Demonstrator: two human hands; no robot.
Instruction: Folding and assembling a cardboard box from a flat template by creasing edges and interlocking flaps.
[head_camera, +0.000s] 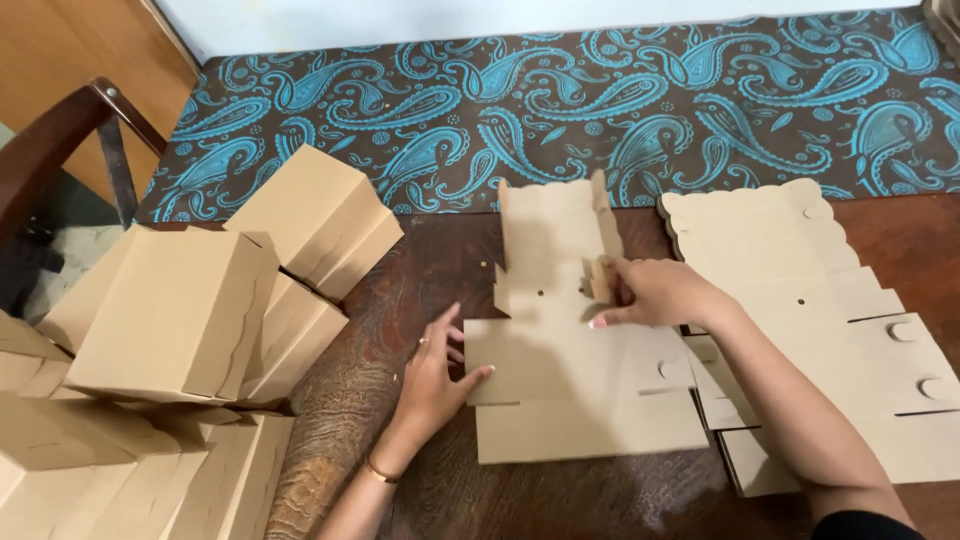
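Spread across the far side: a big brown cloth with bright blue swirly shapes (620, 110). Under everything: a dark brown wooden table (420, 290) with wavy grain. Piled at the left: a heap of folded-up plain brown cardboard boxes (180, 320), leaning on each other. Stacked at the right: flat brown cardboard sheets with wavy edges (800, 280), just beside the middle piece. Lay flat in the middle of the table, between the two hands: one brown cardboard box sheet, half folded (570, 360), with its far side flaps standing up. Rested open on the near left edge of that sheet, fingers apart and pressing down: the left hand (435, 375). Pinched shut on a small standing side flap (600, 278) of the sheet: the right hand (660, 292).
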